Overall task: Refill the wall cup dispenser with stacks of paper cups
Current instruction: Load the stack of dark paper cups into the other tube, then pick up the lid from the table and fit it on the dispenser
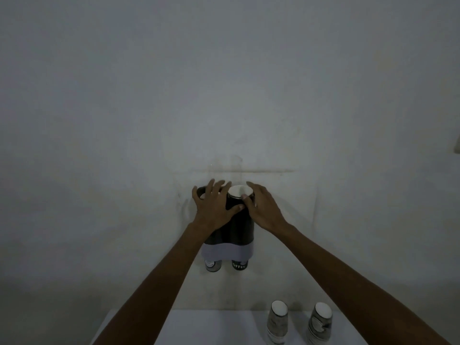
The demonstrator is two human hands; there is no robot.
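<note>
A dark two-tube cup dispenser (239,227) with a grey lower band hangs on the wall. One cup bottom (213,265) pokes out under its left tube and another (239,265) under its right tube. A black cup stack (239,192) with a white inside sticks out of the right tube's top. My right hand (263,207) grips that stack at its rim, thumb on the edge. My left hand (214,205) lies spread over the top of the left tube, thumb touching the black stack.
Two upside-down stacks of patterned paper cups (277,322) (319,324) stand on a white table (211,327) below, to the right. A plain pale wall (224,95) fills the rest of the view.
</note>
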